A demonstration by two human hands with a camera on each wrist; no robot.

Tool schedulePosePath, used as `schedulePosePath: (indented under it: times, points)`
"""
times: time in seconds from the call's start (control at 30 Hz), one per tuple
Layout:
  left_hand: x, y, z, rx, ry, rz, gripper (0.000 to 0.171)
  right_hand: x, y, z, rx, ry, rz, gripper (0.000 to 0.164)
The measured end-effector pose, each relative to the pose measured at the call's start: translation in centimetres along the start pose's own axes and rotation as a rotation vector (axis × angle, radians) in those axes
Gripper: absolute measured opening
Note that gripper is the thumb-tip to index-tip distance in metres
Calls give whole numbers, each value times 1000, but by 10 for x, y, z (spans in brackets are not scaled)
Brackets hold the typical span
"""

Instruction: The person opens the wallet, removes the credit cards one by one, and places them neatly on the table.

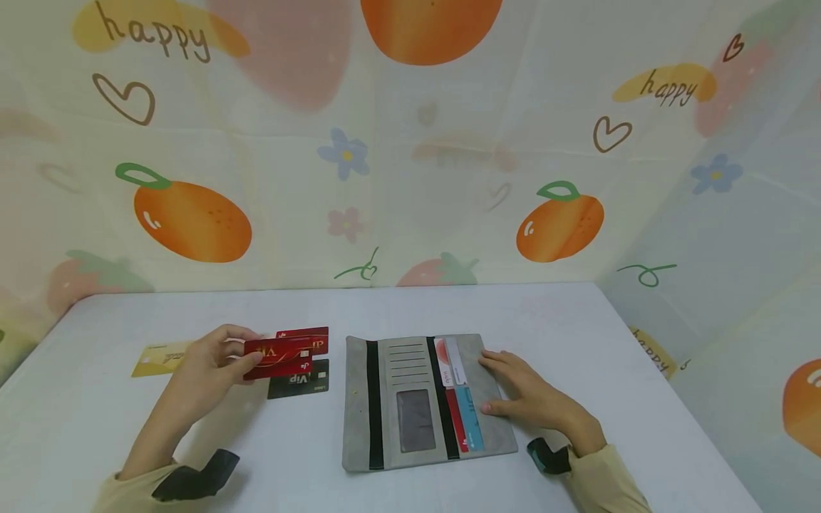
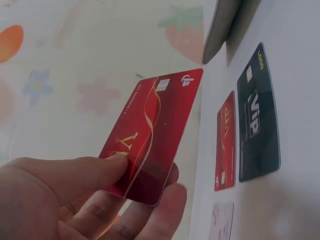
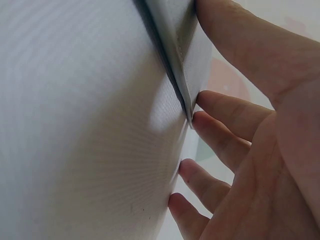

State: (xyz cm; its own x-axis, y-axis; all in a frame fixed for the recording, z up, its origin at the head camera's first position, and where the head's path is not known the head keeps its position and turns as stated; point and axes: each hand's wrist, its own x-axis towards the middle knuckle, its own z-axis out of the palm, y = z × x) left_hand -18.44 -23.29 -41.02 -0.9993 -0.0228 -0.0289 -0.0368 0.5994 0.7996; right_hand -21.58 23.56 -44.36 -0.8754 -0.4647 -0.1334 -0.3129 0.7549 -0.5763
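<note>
My left hand (image 1: pixel 214 367) pinches a red VIP card (image 1: pixel 282 362) between thumb and fingers, raised above the table. In the left wrist view the card's (image 2: pixel 157 125) chip and gold lines show, and the thumb covers part of its lettering. An open grey wallet (image 1: pixel 497 436) lies flat in the middle, with card slots, a clear window and two black bands. Several cards, including a blue card (image 1: pixel 471 420), stand in its right side. My right hand (image 1: pixel 535 395) rests with spread fingers on the wallet's right edge.
Behind the held card lie another red card (image 1: pixel 321 343) and a black Vip card (image 1: pixel 298 387). A gold card (image 1: pixel 156 359) is further left, partly behind the left hand. The left wrist view also shows a pale card (image 2: pixel 221 220). A patterned cloth hangs behind the white table (image 1: pixel 532 306).
</note>
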Motion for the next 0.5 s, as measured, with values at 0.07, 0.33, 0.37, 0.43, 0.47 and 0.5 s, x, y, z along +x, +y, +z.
schedulePosePath:
  times: [0.07,0.33,0.37,0.43,0.47,0.5]
  points:
    - [0,-3,-3,12,4,-9,38,0,0,0,1,-1,1,83]
    - [2,-19,-18,25,7,-35,41,1,0,1,-7,-1,6,83]
    - [2,-20,-20,24,5,-36,41,1,0,1,-9,-1,6,83]
    - [2,-25,-24,32,3,-38,41,1,0,1,-11,0,5,83]
    - [2,-27,-26,34,3,-37,41,0,0,1,-11,0,5,83]
    - [1,-29,-28,37,3,-34,42,0,0,1,-12,0,4,83]
